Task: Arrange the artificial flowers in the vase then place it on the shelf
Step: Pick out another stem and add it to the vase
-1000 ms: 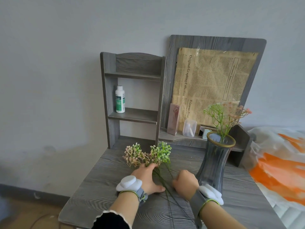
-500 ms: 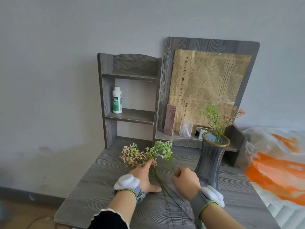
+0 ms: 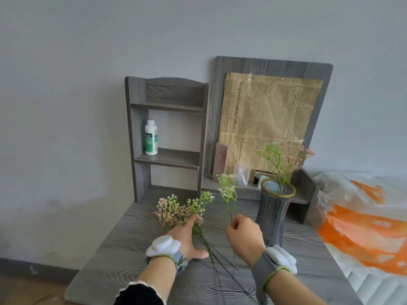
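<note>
Right hand (image 3: 244, 236) pinches a sprig (image 3: 226, 188), vase (image 3: 273, 216) just at three o'clock, perhaps touching; left hand (image 3: 187, 238) flat on loose flowers (image 3: 176, 210).

Soft even daylight, faint shadows, perhaps slight wide-angle edge bending.

Printed sideways down the left edge of the paper (image 3: 271, 119): "Original Graphing Collection". Lower on the same sheet, also sideways: "H.Gravure Print". Smaller columns there too fine to read. On the green label of the bottle (image 3: 151, 137): "75%"; other lines too small.
</note>
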{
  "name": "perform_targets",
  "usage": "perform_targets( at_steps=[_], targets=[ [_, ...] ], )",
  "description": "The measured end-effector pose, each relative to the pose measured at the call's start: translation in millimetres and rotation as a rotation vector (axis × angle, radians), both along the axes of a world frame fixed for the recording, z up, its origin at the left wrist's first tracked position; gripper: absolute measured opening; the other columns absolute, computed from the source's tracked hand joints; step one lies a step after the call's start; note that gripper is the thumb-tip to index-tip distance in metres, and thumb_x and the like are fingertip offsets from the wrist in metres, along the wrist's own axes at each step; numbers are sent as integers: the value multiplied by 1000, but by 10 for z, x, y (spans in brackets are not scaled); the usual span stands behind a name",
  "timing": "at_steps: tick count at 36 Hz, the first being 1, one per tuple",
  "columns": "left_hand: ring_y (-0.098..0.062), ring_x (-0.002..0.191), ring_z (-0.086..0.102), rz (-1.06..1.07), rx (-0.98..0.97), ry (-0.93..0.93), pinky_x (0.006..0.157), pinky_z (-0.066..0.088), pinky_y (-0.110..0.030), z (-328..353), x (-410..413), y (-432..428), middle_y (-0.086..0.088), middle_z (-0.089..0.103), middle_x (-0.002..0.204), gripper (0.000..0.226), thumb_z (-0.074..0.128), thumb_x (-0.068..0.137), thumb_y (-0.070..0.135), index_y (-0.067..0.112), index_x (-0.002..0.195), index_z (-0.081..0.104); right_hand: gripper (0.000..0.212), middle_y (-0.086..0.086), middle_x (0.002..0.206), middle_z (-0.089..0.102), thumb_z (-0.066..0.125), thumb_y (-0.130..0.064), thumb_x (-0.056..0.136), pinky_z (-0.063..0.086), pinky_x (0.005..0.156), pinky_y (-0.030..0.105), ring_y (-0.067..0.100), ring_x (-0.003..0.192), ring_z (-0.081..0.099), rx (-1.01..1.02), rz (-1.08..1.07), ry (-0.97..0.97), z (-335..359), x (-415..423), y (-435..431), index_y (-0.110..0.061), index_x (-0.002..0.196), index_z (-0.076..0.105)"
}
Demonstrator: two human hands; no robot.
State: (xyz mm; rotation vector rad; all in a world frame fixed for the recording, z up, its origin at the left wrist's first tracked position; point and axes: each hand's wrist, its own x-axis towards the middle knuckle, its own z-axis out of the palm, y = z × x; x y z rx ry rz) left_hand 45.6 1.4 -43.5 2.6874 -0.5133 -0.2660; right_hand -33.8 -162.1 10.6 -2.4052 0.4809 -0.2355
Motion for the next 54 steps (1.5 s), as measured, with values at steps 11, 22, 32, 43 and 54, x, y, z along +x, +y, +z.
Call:
perform_targets(
  at_steps=[11, 22, 32, 43, 54],
  targets=[
    [-29, 126, 49, -30, -4, 32, 102, 44, -36, 36, -80, -6, -11, 33, 148, 112, 66, 61, 68, 49, 145, -6, 21, 2, 71, 59, 48, -27, 94, 45, 67, 32, 28, 78, 60, 17, 51, -200, 369, -81, 21, -18, 76, 52],
    [-20, 116, 57, -18, -105, 7, 94, 47, -27, 79, -160, 47, 0, 51, 137, 99, 70, 68, 57, 39, 148, 15, 14, 8, 74, 65, 54, -13, 93, 56, 73, 41, 31, 73, 65, 18, 162, -484, 1422, -259, -12, -8, 97, 66],
    [-12, 102, 58, 37, -171, -233, 85, 50, -23, 330, -265, -201, 7, 55, 120, 75, 64, 77, 55, 35, 142, 32, 12, 10, 70, 65, 54, -14, 93, 58, 68, 51, 28, 64, 66, 0, 119, -760, 2323, -308, -342, -9, 94, 65],
    [-8, 93, 56, -46, -318, -396, 85, 50, -23, 614, -333, -547, 11, 55, 109, 58, 60, 83, 48, 33, 135, 39, 13, 8, 76, 70, 58, -12, 92, 58, 74, 47, 23, 68, 70, -70, 47, -644, 2013, -329, -586, -8, 92, 71],
    [-2, 84, 52, -79, -391, -338, 78, 46, -21, 567, -321, -610, 17, 47, 86, 55, 58, 83, 46, 37, 134, 38, 15, 2, 72, 71, 63, -22, 82, 57, 74, 33, 22, 73, 69, -93, -18, -354, 1394, -290, -772, -18, 69, 68]
  ],
)
